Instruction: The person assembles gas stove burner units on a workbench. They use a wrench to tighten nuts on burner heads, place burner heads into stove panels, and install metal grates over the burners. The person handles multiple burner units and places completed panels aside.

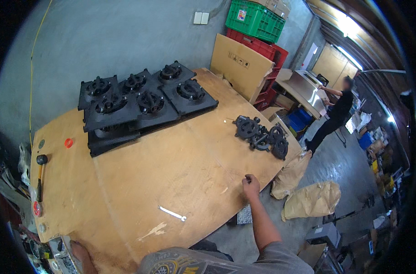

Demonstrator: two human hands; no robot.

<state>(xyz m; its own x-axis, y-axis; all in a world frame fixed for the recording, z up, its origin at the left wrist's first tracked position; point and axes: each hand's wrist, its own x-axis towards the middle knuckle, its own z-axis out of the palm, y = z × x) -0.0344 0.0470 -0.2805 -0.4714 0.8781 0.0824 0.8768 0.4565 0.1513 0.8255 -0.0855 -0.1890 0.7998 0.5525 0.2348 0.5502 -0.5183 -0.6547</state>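
Note:
My right hand (250, 186) is closed at the table's right edge, fingers curled around a small dark thing too small to name. Beyond it lies a cluster of black cast burner parts (262, 136). At the lower left my left hand (79, 250) reaches down beside an open box of small parts (58, 249); its fingers are hidden. A silver open-ended wrench (172, 213) rests on the wooden table (180, 169) between my arms. Several black square plates with round burner fittings (151, 103) are stacked at the back left, against the wall.
A rubber mallet (41, 176), a red ring (69, 143) and a roll of tape (36, 208) lie along the left side. A cardboard sheet (240, 66) leans by stacked crates (254, 22). Brown paper sacks (312, 201) stand on the floor; a co-worker (338, 109) is farther off.

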